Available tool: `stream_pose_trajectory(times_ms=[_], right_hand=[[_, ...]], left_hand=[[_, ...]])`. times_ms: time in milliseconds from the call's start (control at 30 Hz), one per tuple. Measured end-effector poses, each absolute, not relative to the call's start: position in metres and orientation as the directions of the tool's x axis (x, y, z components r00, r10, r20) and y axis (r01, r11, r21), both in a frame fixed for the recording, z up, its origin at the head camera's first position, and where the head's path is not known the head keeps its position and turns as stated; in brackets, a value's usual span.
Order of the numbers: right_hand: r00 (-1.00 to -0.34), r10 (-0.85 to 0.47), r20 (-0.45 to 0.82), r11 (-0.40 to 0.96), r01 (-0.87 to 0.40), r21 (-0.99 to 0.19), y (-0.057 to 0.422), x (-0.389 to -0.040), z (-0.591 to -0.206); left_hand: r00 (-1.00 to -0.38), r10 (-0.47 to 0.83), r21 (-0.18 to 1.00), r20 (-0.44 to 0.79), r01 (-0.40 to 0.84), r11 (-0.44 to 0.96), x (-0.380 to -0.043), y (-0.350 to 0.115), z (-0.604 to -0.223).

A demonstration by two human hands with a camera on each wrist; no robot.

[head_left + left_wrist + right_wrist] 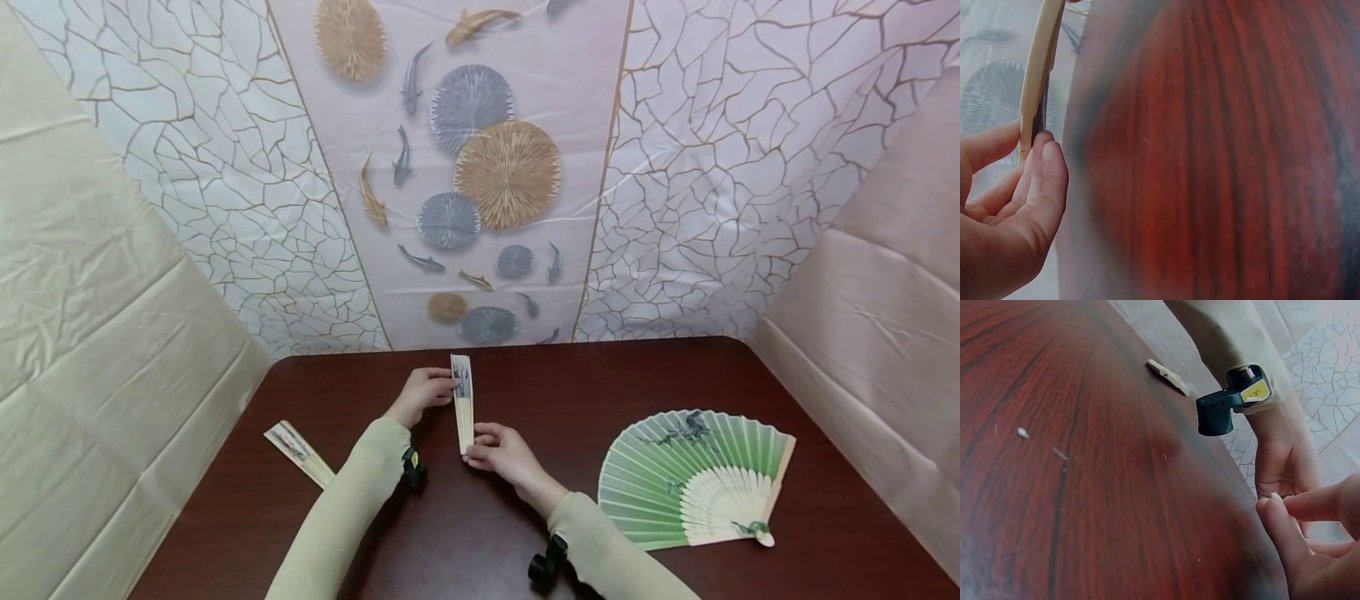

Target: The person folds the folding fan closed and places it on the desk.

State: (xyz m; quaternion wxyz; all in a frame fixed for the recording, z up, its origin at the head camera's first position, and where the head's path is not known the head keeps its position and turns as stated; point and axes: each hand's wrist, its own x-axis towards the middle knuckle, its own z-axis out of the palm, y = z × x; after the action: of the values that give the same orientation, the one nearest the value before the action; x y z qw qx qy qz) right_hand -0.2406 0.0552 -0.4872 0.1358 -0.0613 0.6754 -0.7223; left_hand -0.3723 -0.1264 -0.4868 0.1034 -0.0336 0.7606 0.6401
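Note:
A folded hand fan (465, 417), pale ribs below and a grey-patterned leaf above, is held nearly upright in the middle of the head view. Thumb and fingers of my left hand (427, 395) pinch it near its upper, patterned end. At the lower end, my right hand (508, 454) grips the ribs between thumb and fingers. Seen from the left wrist, the folded fan (1040, 69) is edge-on, with the left hand (1019, 209) at its near end. In the right wrist view only a small tip of it shows between thumb and finger.
A second folded fan (296, 450) lies on the dark red table (465, 542) at the left, partly hidden by the left sleeve. On the right, a green fan (645, 475) lies spread. Patterned cloth (675, 233) hangs behind the table. Each wrist bears a black camera.

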Motion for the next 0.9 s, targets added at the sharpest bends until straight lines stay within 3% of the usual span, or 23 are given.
stream_pose_trajectory(times_ms=[400, 900], right_hand=[[-0.947, -0.303, -0.110, -0.042, 0.128, -0.991, 0.054, -0.237, -0.493], [-0.947, -0.302, -0.105, 0.062, 0.091, -0.994, 0.052, -0.236, -0.494]], left_hand=[[-0.980, 0.085, 0.951, -0.178, -0.149, 0.271, -0.375, -0.126, -0.497], [-0.984, 0.077, 0.933, -0.162, -0.127, 0.337, -0.370, -0.125, -0.498]])
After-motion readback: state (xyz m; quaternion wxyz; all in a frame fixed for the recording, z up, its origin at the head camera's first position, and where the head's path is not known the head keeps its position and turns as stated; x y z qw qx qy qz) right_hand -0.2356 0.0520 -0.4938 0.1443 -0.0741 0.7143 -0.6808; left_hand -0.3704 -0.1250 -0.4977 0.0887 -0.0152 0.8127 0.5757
